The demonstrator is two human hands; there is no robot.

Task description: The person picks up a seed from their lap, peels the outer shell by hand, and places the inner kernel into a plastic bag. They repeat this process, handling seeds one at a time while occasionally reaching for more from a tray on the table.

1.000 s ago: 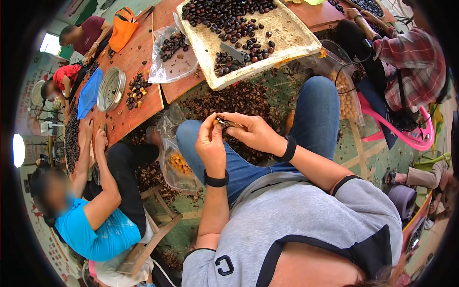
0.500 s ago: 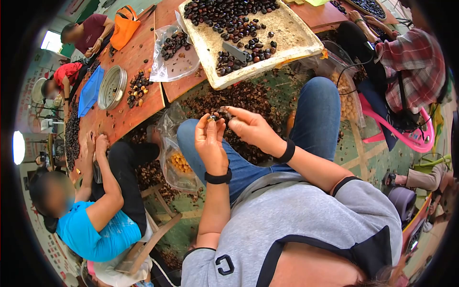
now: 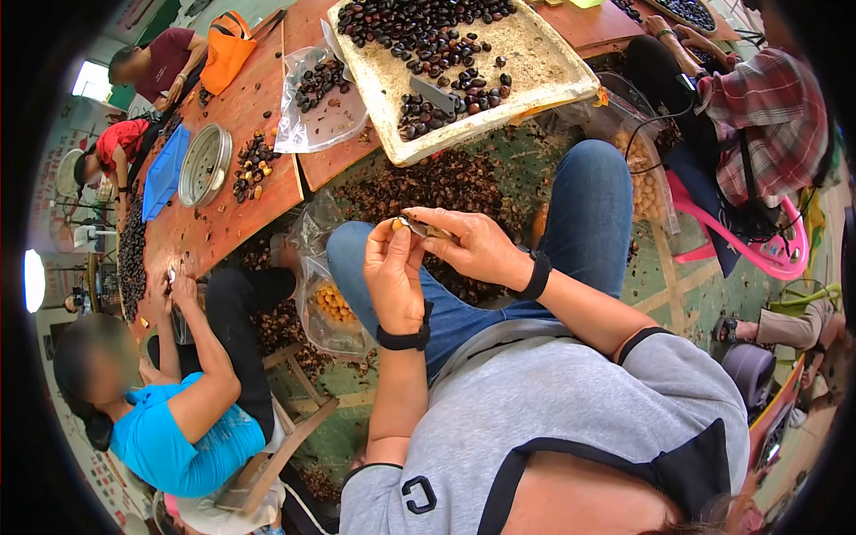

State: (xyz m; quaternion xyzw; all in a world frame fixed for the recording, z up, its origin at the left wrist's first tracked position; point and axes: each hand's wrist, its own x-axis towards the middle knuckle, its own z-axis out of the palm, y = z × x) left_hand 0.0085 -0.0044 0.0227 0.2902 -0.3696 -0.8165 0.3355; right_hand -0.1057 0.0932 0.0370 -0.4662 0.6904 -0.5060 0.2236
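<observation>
Pinching a yellowish nut [image 3: 398,224] in the left hand [image 3: 395,276]; gripping, apparently, a small knife [image 3: 417,229] in the right hand [image 3: 481,250] close beside it; holding both above shells [image 3: 459,183].

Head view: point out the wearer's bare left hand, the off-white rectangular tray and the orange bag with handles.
Bare left hand [image 3: 395,281]: head view, middle of the hand.
Off-white rectangular tray [image 3: 530,64]: head view, bare floor.
Orange bag with handles [image 3: 226,64]: head view, body.

Grey shirt [image 3: 571,383], 2 black wristbands [image 3: 538,275], blue jeans [image 3: 588,214]
</observation>
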